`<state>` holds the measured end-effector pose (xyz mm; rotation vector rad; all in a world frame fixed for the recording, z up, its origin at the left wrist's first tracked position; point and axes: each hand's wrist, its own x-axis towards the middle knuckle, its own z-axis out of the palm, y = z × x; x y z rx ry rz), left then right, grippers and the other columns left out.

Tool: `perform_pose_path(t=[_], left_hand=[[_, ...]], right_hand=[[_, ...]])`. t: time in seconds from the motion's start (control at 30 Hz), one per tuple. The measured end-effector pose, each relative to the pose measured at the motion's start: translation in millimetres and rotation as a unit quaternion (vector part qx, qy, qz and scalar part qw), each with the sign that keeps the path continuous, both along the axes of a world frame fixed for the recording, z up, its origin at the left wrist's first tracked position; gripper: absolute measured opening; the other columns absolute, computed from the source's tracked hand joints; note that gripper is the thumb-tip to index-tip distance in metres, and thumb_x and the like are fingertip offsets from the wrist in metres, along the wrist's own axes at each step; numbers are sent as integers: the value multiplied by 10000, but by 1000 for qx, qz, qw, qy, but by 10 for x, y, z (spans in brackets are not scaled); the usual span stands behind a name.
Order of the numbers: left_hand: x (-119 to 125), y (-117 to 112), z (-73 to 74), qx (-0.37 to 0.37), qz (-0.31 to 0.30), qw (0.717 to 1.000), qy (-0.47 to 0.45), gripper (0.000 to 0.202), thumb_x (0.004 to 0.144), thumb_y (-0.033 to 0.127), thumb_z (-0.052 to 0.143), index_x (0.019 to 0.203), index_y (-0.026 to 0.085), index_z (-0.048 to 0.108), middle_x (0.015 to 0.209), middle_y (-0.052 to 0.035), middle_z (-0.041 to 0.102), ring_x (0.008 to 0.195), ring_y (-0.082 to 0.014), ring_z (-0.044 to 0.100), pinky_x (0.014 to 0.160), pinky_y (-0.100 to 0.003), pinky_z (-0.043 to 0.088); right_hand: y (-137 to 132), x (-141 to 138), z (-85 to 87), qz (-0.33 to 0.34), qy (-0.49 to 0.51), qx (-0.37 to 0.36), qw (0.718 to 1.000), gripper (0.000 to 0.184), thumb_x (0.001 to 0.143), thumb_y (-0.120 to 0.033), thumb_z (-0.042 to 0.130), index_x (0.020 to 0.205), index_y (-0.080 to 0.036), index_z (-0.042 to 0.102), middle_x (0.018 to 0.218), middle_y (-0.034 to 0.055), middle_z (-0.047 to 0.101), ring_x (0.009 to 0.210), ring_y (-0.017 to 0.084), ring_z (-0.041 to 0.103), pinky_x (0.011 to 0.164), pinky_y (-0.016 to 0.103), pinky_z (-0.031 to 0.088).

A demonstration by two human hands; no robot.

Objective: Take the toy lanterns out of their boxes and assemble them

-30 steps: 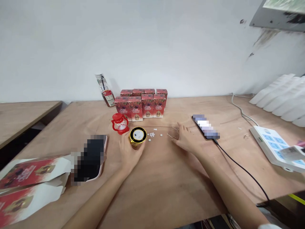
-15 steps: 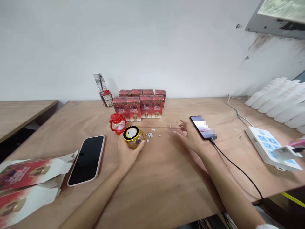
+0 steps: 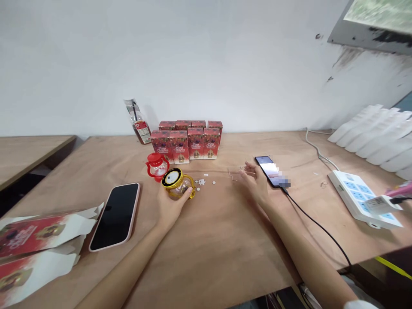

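My left hand grips a small gold lantern tilted on its side, its round black-and-white base facing up toward me. The lantern's body is clear, and my fingers hide part of it. Beside it stands a red lantern of similar shape. My right hand is over the table near the charging phone, thumb and index finger parted. Close to these fingertips lies a thin bent wire; another tiny piece by them is too small to make out. Between my hands are a small white plastic part and several little white discs.
Red printed boxes stand in rows before the wall, with a bottle at their left. A dark phone and flattened cartons lie at left. Rightward are a cabled phone, a power strip and white foam sleeves.
The gold lantern has tipped further over in my left hand, its base turning toward the left. My right hand has drawn slightly back from the bent wire, toward the charging phone.
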<state>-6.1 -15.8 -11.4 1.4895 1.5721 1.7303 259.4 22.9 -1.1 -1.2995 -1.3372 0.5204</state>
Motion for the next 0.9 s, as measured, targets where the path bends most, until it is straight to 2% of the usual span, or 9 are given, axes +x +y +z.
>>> perform_pose_path(t=[0.07,0.13,0.2,0.37,0.47,0.67,0.8,0.9], left_hand=[[1,10,34,14,-20,997,-67,638,587,390,766,1126,182,497,1122,-90,582,1061,-237,558,952,-405,435],[1,21,60,19,-37,990,-137,745,571,359,783,1213,239,428,1220,-76,523,1108,-217,535,947,-366,446],[5,32,71,-4,-52,980,-193,779,573,359,783,1242,280,393,1259,-68,492,1093,-207,543,898,-342,479],[73,3,86,-91,-92,951,-281,594,599,409,759,1091,222,484,1101,-64,570,964,-207,589,743,-325,540],[136,-46,122,-106,-133,925,-340,454,671,422,700,1033,228,506,1099,-45,570,969,-204,593,713,-321,551],[187,-100,164,-130,-157,899,-387,425,651,355,725,991,228,505,1053,-14,576,950,-186,597,741,-337,548],[203,-111,171,-154,-163,891,-394,418,657,371,707,985,221,498,1041,-16,592,927,-189,611,751,-361,542],[209,-110,171,-159,-168,890,-392,415,667,377,694,995,220,495,1037,-22,604,918,-191,617,758,-370,540]], right_hand=[[-42,-67,-34,-34,-70,67,995,524,737,-532,643,1098,-160,569,1012,114,618,950,246,597,863,441,488],[-119,-177,-53,-31,-130,126,983,486,762,-497,639,1104,-161,556,993,117,624,939,247,601,854,438,495],[-227,-323,-60,13,-174,168,970,456,790,-441,635,1141,-167,532,994,117,622,928,238,609,833,416,513],[-495,-695,-46,146,-226,248,931,512,811,-336,635,1270,-208,445,1036,96,617,948,213,611,820,358,543],[-552,-803,-46,171,-234,263,920,538,826,-290,620,1314,-207,408,1067,104,600,983,207,604,847,342,542],[-494,-786,-80,126,-273,276,913,607,837,-255,616,1375,-217,337,1068,107,599,1002,219,600,865,350,544],[-484,-782,-72,129,-309,288,897,628,847,-250,606,1396,-208,304,1069,116,606,982,226,607,866,363,542],[-487,-789,-67,128,-314,286,896,649,850,-253,598,1412,-220,276,1089,113,608,993,231,606,869,365,540]])
